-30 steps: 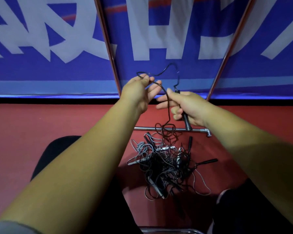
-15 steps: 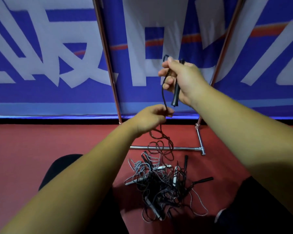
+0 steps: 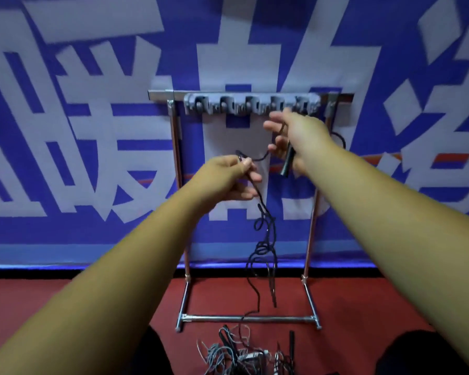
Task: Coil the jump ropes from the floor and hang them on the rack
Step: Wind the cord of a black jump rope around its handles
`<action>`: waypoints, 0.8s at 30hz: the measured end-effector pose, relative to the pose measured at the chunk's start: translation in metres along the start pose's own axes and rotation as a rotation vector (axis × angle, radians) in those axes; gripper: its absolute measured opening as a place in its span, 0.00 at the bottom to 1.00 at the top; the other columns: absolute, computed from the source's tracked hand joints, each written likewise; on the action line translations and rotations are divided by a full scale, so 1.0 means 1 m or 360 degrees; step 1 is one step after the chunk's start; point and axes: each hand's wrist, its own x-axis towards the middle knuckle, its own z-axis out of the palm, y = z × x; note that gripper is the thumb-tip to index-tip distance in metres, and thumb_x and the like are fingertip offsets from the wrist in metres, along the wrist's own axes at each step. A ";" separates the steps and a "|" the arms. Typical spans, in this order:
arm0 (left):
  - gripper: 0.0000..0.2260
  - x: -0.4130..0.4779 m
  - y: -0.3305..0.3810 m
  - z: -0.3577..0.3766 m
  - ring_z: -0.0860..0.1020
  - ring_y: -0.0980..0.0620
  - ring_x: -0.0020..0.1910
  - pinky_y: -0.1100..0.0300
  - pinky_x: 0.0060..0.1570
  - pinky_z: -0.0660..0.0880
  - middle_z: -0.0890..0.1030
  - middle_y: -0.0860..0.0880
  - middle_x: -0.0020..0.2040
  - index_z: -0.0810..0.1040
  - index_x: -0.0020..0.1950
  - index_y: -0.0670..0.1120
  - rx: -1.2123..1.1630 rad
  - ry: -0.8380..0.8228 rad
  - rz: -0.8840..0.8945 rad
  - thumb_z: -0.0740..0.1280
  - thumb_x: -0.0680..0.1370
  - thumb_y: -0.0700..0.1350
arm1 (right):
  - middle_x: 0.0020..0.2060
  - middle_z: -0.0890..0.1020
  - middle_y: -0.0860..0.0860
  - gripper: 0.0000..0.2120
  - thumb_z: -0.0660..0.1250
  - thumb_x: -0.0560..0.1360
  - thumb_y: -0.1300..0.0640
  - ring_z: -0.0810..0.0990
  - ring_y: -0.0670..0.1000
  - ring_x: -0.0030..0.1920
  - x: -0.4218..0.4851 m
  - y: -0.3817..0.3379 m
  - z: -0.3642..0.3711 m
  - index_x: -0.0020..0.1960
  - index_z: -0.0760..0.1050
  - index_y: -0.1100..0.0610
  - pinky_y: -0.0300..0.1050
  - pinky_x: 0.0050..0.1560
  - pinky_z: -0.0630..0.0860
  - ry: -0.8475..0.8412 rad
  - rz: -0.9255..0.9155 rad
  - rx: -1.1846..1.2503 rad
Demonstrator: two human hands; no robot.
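- Head view: your right hand (image 3: 295,133) is high up, just under the grey plastic hook strip (image 3: 251,104) at the top of the chrome tube rack (image 3: 177,169). Its lower fingers are curled round the black cylindrical handle (image 3: 286,162) of a thin black jump rope (image 3: 261,250), and the handle points down out of the hand.
- Your left hand (image 3: 228,177), lower and more to the left, pinches the cord of the same rope between thumb and fingers — a short slack piece of cord runs between the two hands.
- Under the left hand the cord hangs in loose curls in front of the rack and goes down to the red floor (image 3: 347,299), where it crosses the bottom bar.
- One small black loop shows just right of your right wrist.
- On the floor, just before the rack base, lies a tangled pile of grey and black jump ropes (image 3: 238,355) — it is between your dark-clothed knees (image 3: 406,358).
- Behind the rack stands a blue banner with large white characters (image 3: 92,131).
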 end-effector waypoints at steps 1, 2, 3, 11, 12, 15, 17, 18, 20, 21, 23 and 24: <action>0.11 0.000 0.025 -0.002 0.85 0.44 0.40 0.53 0.45 0.85 0.87 0.43 0.51 0.80 0.58 0.40 -0.0075 0.0008 0.0045 0.65 0.86 0.48 | 0.51 0.86 0.52 0.16 0.58 0.89 0.49 0.74 0.45 0.31 -0.001 -0.008 -0.002 0.64 0.81 0.55 0.41 0.31 0.79 0.0022 0.0035 -0.0102; 0.11 0.000 0.050 -0.002 0.85 0.45 0.41 0.54 0.44 0.85 0.87 0.43 0.52 0.79 0.58 0.41 -0.0129 0.0013 0.0092 0.65 0.86 0.48 | 0.53 0.84 0.53 0.16 0.59 0.88 0.48 0.76 0.46 0.34 -0.002 -0.016 -0.003 0.65 0.81 0.55 0.40 0.30 0.80 0.0031 0.0075 -0.0206; 0.10 0.001 0.073 -0.002 0.86 0.45 0.41 0.55 0.43 0.85 0.87 0.43 0.52 0.79 0.58 0.41 -0.0178 0.0023 0.0136 0.65 0.86 0.48 | 0.54 0.83 0.54 0.16 0.60 0.88 0.47 0.79 0.47 0.37 -0.003 -0.022 -0.005 0.66 0.80 0.54 0.40 0.29 0.80 0.0020 0.0124 -0.0321; 0.11 0.033 0.196 0.002 0.88 0.40 0.48 0.56 0.43 0.85 0.87 0.39 0.55 0.76 0.58 0.35 -0.0674 0.0258 0.0303 0.65 0.86 0.44 | 0.62 0.85 0.58 0.22 0.57 0.89 0.48 0.80 0.63 0.63 -0.035 -0.080 -0.006 0.67 0.80 0.64 0.53 0.64 0.77 -0.0496 0.0169 -0.0743; 0.11 0.037 0.206 0.003 0.88 0.39 0.48 0.56 0.43 0.85 0.87 0.39 0.54 0.76 0.59 0.34 -0.0757 0.0278 0.0310 0.65 0.86 0.43 | 0.56 0.88 0.53 0.19 0.59 0.88 0.48 0.81 0.57 0.56 -0.035 -0.086 -0.006 0.63 0.82 0.59 0.51 0.58 0.76 -0.0511 0.0042 -0.0801; 0.12 0.046 0.225 0.005 0.88 0.39 0.47 0.55 0.44 0.85 0.87 0.38 0.52 0.76 0.61 0.34 -0.0963 0.0289 0.0330 0.66 0.85 0.43 | 0.50 0.90 0.48 0.13 0.63 0.87 0.49 0.81 0.50 0.45 -0.036 -0.098 -0.005 0.61 0.84 0.54 0.46 0.47 0.75 -0.0553 -0.0181 -0.1097; 0.14 0.052 0.228 0.008 0.88 0.39 0.48 0.54 0.45 0.85 0.87 0.37 0.53 0.76 0.63 0.33 -0.0990 0.0297 0.0354 0.64 0.86 0.44 | 0.48 0.89 0.49 0.12 0.63 0.87 0.52 0.82 0.49 0.40 -0.038 -0.101 -0.003 0.59 0.84 0.55 0.43 0.40 0.76 -0.0527 -0.0233 -0.1140; 0.15 0.053 0.226 0.010 0.87 0.39 0.49 0.53 0.46 0.85 0.86 0.37 0.55 0.75 0.63 0.33 -0.0965 0.0296 0.0368 0.63 0.87 0.45 | 0.47 0.89 0.49 0.12 0.63 0.87 0.52 0.84 0.49 0.39 -0.038 -0.102 -0.001 0.58 0.84 0.55 0.43 0.39 0.78 -0.0499 -0.0233 -0.1074; 0.17 0.053 0.216 0.014 0.87 0.40 0.52 0.51 0.51 0.85 0.85 0.37 0.58 0.74 0.64 0.33 -0.0821 0.0269 0.0368 0.61 0.87 0.47 | 0.48 0.89 0.51 0.10 0.63 0.87 0.53 0.89 0.52 0.44 -0.036 -0.104 0.004 0.56 0.83 0.54 0.46 0.41 0.82 -0.0464 -0.0209 -0.0813; 0.17 0.049 0.208 0.016 0.87 0.41 0.53 0.51 0.51 0.85 0.85 0.38 0.59 0.74 0.65 0.34 -0.0700 0.0239 0.0359 0.61 0.87 0.49 | 0.48 0.89 0.53 0.09 0.63 0.87 0.54 0.90 0.54 0.45 -0.034 -0.105 0.006 0.56 0.81 0.54 0.48 0.43 0.83 -0.0450 -0.0198 -0.0672; 0.19 0.043 0.191 0.020 0.87 0.45 0.53 0.53 0.48 0.84 0.86 0.41 0.58 0.75 0.66 0.38 -0.0457 0.0197 0.0335 0.62 0.87 0.53 | 0.48 0.88 0.57 0.08 0.63 0.87 0.56 0.90 0.57 0.44 -0.027 -0.107 0.010 0.55 0.80 0.56 0.52 0.44 0.85 -0.0355 -0.0179 -0.0427; 0.20 0.039 0.181 0.022 0.87 0.47 0.52 0.54 0.47 0.83 0.86 0.42 0.57 0.76 0.65 0.39 -0.0382 0.0187 0.0321 0.62 0.86 0.55 | 0.48 0.88 0.58 0.07 0.63 0.87 0.58 0.90 0.59 0.43 -0.024 -0.108 0.011 0.55 0.80 0.57 0.55 0.44 0.86 -0.0292 -0.0163 -0.0320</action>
